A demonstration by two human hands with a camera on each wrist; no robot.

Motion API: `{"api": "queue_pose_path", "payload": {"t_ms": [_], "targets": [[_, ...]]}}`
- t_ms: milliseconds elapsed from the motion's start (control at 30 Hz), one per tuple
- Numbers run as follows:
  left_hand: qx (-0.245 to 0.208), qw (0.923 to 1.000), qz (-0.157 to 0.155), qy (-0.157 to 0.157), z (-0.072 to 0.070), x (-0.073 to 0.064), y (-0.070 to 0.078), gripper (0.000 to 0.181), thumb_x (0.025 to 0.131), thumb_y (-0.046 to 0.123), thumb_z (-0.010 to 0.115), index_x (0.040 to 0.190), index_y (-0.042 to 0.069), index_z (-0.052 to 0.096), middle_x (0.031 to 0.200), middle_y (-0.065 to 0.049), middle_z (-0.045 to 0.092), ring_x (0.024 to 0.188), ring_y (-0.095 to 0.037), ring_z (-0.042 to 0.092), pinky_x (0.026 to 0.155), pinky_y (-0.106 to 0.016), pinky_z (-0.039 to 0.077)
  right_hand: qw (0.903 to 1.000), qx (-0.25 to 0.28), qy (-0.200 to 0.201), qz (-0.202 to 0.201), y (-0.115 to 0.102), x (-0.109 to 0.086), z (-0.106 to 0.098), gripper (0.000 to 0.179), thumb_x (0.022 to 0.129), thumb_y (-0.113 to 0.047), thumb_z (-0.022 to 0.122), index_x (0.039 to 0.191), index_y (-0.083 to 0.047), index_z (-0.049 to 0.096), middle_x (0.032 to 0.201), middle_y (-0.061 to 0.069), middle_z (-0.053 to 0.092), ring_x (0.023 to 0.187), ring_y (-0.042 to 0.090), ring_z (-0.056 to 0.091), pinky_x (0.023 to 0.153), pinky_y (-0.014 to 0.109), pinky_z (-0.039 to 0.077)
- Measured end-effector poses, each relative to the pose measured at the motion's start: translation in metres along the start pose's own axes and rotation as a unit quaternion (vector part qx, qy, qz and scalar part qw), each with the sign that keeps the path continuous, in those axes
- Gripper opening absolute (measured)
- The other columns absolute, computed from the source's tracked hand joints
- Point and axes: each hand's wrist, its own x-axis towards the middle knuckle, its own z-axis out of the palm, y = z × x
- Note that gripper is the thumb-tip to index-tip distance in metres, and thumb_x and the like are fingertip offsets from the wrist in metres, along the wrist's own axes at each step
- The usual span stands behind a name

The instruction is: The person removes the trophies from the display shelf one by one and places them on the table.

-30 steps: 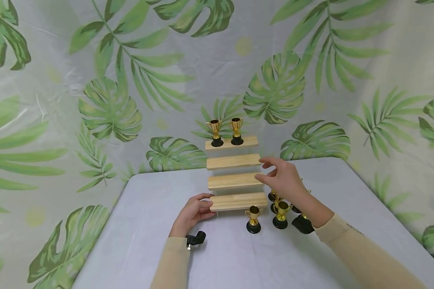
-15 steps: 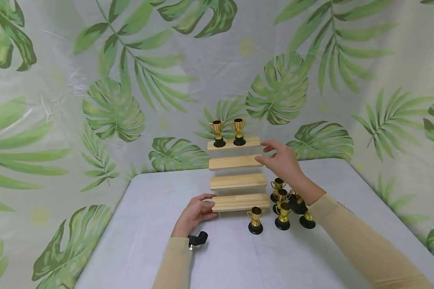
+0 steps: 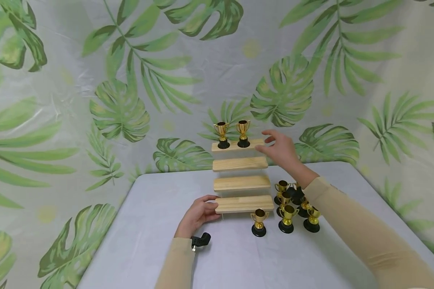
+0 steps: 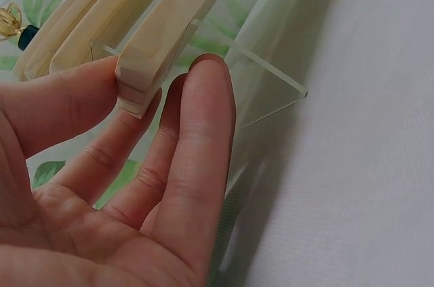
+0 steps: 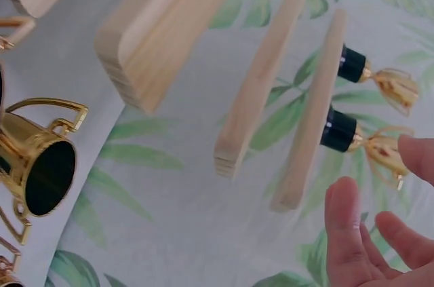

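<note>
A tiered display stand of pale wooden boards [image 3: 243,204] on clear supports stands on the table. My left hand [image 3: 198,214] pinches the left end of its lowest board; the left wrist view shows the thumb and fingers around that board end [image 4: 146,77]. Two gold trophy cups with black bases, a left one [image 3: 222,134] and a right one [image 3: 243,133], stand upright on the top board [image 3: 253,143]. By this board's right end is my right hand [image 3: 281,150], fingers apart and nothing between them. In the right wrist view, the hand [image 5: 380,260] appears apart from the boards.
One trophy cup [image 3: 259,222] stands before the lowest board. Several more, including a front one [image 3: 287,219] and a right one [image 3: 312,220], cluster right of the stand under my right forearm. White cloth [image 3: 130,241] covers the table; a leaf-patterned curtain [image 3: 188,96] hangs behind.
My right hand has risen along the stand's right side, from the middle boards to the top one. My left hand keeps its hold. The view has shifted slightly.
</note>
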Motion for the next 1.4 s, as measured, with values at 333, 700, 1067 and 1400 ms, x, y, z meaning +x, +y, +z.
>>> {"api": "queue_pose_path", "payload": {"t_ms": [333, 700, 1067, 1400], "targets": [[-0.005, 1.0000, -0.002, 0.002, -0.001, 0.002, -0.001, 0.040, 0.092, 0.003, 0.067, 0.131, -0.002, 0.059, 0.106, -0.017, 0.069, 0.087, -0.025, 0.071, 0.077, -0.040, 0.060, 0.9996, 0.026, 0.004, 0.011, -0.006, 0.028, 0.008, 0.074, 0.086, -0.054, 0.075, 0.147, -0.019, 0.051, 0.124, 0.014, 0.063, 0.102, 0.031, 0.060, 0.079, 0.049, 0.054], [-0.002, 1.0000, -0.004, 0.003, -0.003, 0.001, -0.002, 0.041, 0.093, 0.005, 0.068, 0.132, 0.000, 0.060, 0.110, -0.018, 0.069, 0.092, -0.026, 0.071, 0.080, -0.041, 0.060, 0.9985, 0.050, -0.007, 0.021, -0.014, 0.050, 0.017, 0.073, 0.088, -0.044, 0.077, 0.150, -0.018, 0.048, 0.132, 0.017, 0.058, 0.104, 0.032, 0.059, 0.076, 0.049, 0.055], [-0.013, 0.9999, -0.010, 0.001, -0.004, 0.002, -0.003, 0.040, 0.092, 0.006, 0.070, 0.130, 0.002, 0.061, 0.110, -0.018, 0.069, 0.091, -0.026, 0.071, 0.080, -0.041, 0.060, 0.9951, 0.096, -0.022, 0.003, -0.017, 0.067, 0.026, 0.078, 0.087, -0.043, 0.079, 0.153, -0.021, 0.044, 0.140, 0.014, 0.052, 0.122, 0.031, 0.052, 0.087, 0.052, 0.053], [-0.007, 0.9999, -0.012, -0.002, -0.006, 0.002, -0.001, 0.040, 0.092, 0.007, 0.071, 0.130, 0.002, 0.062, 0.109, -0.018, 0.070, 0.091, -0.026, 0.071, 0.079, -0.041, 0.060, 0.9884, 0.146, -0.041, -0.016, -0.020, 0.080, 0.032, 0.070, 0.088, -0.037, 0.080, 0.150, -0.024, 0.048, 0.144, 0.009, 0.048, 0.117, 0.030, 0.057, 0.086, 0.047, 0.055]]}}
